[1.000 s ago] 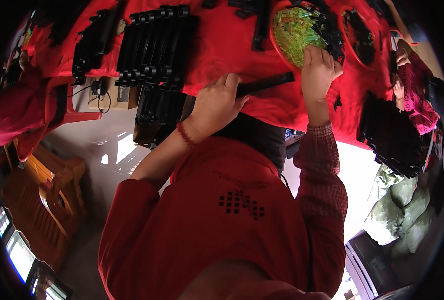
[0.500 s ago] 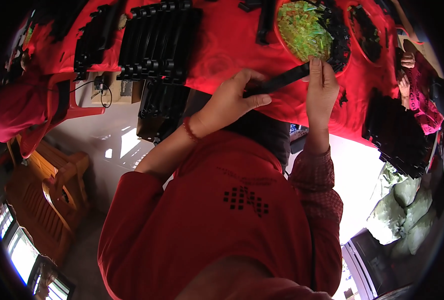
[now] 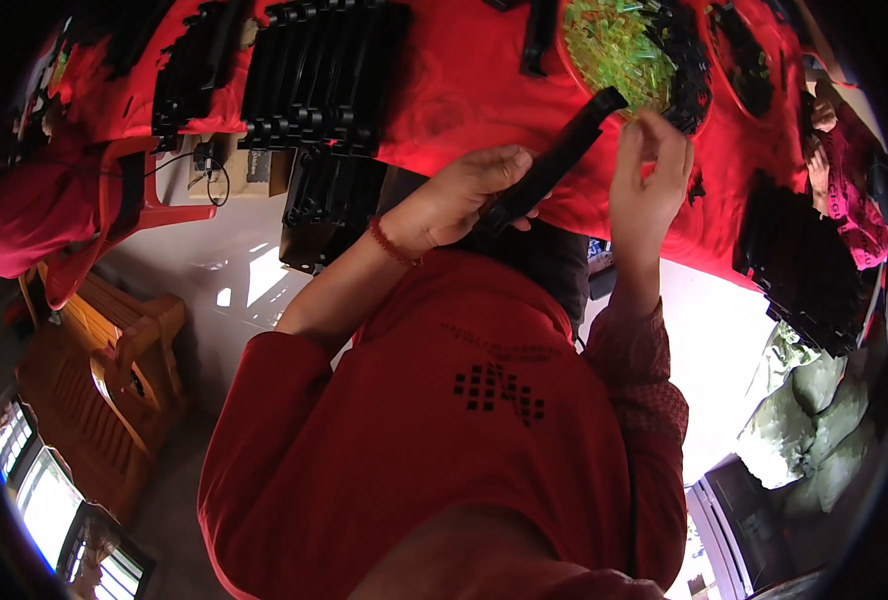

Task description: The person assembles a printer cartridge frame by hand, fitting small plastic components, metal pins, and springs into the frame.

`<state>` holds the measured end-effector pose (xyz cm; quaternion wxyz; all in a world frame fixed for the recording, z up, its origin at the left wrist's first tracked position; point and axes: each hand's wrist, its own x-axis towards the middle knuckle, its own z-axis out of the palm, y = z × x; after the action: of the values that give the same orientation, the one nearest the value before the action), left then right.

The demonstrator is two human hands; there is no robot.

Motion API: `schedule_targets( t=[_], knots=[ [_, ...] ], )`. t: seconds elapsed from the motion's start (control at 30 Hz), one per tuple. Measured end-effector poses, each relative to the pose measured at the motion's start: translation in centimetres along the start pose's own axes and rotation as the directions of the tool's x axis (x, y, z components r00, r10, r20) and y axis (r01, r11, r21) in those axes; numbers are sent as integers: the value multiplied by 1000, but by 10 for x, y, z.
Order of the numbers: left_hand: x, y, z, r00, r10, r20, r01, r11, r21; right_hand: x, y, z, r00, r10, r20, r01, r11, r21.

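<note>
My left hand [image 3: 464, 195] is closed around a long black plastic part [image 3: 554, 160], thumb on top. The part slants up to the right, its far end free in the air near a round red-rimmed container [image 3: 567, 62]. Inside that container lie many small translucent yellow-green pieces [image 3: 614, 50] and, on its right side, small black pieces [image 3: 686, 70]. My right hand [image 3: 654, 175] is beside the part's far end, apart from it, with thumb and fingers pinched together near the container's front rim. Whatever those fingertips hold is too small to make out.
Black parts lie in a large row [image 3: 319, 75] at the left and a dark stack [image 3: 799, 260] at the right of the red-covered table [image 3: 444, 90]. A second container [image 3: 744, 65] stands beyond the first. Another person's hands [image 3: 819, 150] show at far right. A red chair [image 3: 124, 220] stands left.
The black part has tilted steeper, its far end rising. My right hand has let go of that end and moved slightly right and down, fingers now bent into a pinch.
</note>
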<state>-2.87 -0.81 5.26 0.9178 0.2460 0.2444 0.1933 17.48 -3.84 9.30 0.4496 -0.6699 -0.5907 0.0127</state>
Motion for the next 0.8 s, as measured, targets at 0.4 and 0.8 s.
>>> schedule_targets(
  t=[0.4,0.8],
  knots=[
    [8,-10,11,960,248,-134,-217,954,207,-32,-32,10,912,21,411,66,979,-195],
    [8,-12,2,973,93,-210,-99,995,-20,-38,-22,15,914,37,405,53,977,-209]
  ],
)
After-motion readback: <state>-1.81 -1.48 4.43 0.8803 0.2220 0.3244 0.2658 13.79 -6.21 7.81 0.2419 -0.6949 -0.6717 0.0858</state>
